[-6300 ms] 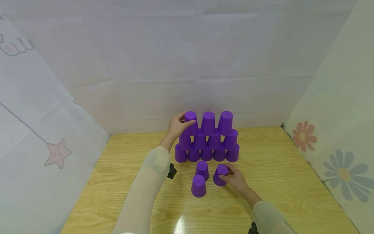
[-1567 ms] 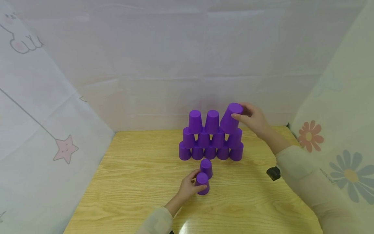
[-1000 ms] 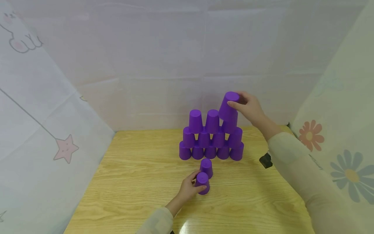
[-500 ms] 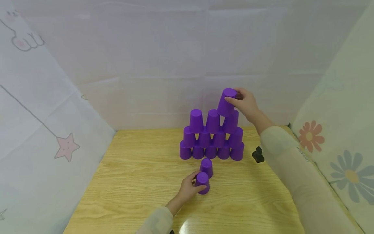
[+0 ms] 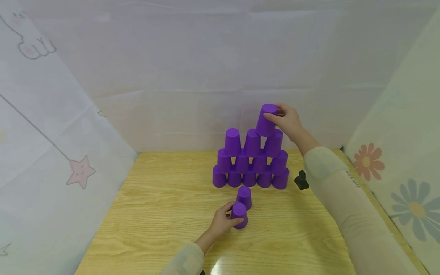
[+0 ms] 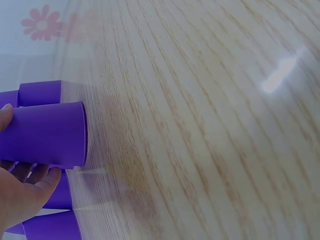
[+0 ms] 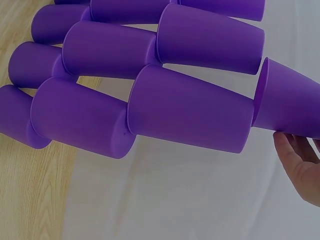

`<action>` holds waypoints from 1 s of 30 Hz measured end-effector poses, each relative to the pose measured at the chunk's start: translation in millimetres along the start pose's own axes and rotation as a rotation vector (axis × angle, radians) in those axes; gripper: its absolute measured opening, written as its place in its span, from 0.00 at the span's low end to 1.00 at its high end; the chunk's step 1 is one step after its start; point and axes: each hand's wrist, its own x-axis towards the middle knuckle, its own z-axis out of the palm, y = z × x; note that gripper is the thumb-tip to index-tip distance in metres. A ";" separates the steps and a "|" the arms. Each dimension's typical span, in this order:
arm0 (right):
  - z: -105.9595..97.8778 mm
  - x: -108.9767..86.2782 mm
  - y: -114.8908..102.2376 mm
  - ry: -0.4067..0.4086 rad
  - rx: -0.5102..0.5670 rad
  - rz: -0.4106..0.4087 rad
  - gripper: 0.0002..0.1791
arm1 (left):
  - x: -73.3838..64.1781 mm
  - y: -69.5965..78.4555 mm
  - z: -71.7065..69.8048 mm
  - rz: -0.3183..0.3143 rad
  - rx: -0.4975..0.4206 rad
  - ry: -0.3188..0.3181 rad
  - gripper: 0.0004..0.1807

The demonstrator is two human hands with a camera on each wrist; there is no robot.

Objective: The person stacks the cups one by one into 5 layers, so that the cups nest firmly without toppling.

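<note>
Upside-down purple cups form a stack of three rows on the wooden table [image 5: 154, 214]. My right hand [image 5: 288, 121] grips another purple cup [image 5: 266, 123] at the top, over the gap between the middle and right cups of the third row. In the right wrist view the rim of this held cup [image 7: 290, 102] meets the base of a third-row cup [image 7: 192, 109]. Lower down, my left hand [image 5: 221, 221] holds a purple cup [image 5: 239, 215] standing upside down on the table, thumb in front. Just behind it stands one more cup [image 5: 244, 197].
A white cloth wall [image 5: 192, 95] rises behind the stack. Printed side sheets with a star [image 5: 80, 172] and flowers [image 5: 367, 162] flank the table. A black wrist device [image 5: 301, 180] hangs under the right sleeve, close to the stack's right side.
Since the oldest frame, the right hand has lifted a cup from the table to the top of the stack. The left hand has left the third row and come down to a front cup.
</note>
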 end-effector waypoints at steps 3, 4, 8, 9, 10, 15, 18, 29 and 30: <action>-0.1 1.0 0.8 -0.008 -0.008 0.004 0.32 | -0.2 0.4 0.0 -0.003 0.002 0.003 0.27; -0.1 1.3 1.0 -0.012 -0.010 0.006 0.33 | -0.3 0.7 0.0 -0.006 0.003 0.003 0.27; -0.1 1.4 0.7 -0.021 -0.016 0.014 0.33 | 0.2 1.6 0.2 -0.006 0.005 0.008 0.27; -0.4 1.4 0.8 -0.022 -0.018 0.016 0.33 | 0.4 1.9 0.3 -0.005 0.003 0.007 0.27; -0.6 1.2 0.6 -0.024 -0.020 0.018 0.33 | 0.7 2.2 0.4 -0.004 0.002 0.007 0.27; -1.4 0.7 0.6 -0.029 -0.020 0.022 0.33 | 1.8 2.7 0.8 0.015 -0.017 0.009 0.27; -1.5 0.5 1.2 -0.030 -0.014 0.024 0.34 | 2.7 2.7 0.2 0.018 -0.014 0.005 0.27; -3.9 -4.4 5.0 -0.047 -0.010 0.007 0.36 | 6.0 14.9 -9.9 0.017 -0.002 -0.036 0.26; -4.6 -5.0 5.2 -0.047 -0.020 0.006 0.36 | 6.7 16.4 -11.2 0.020 0.006 -0.040 0.26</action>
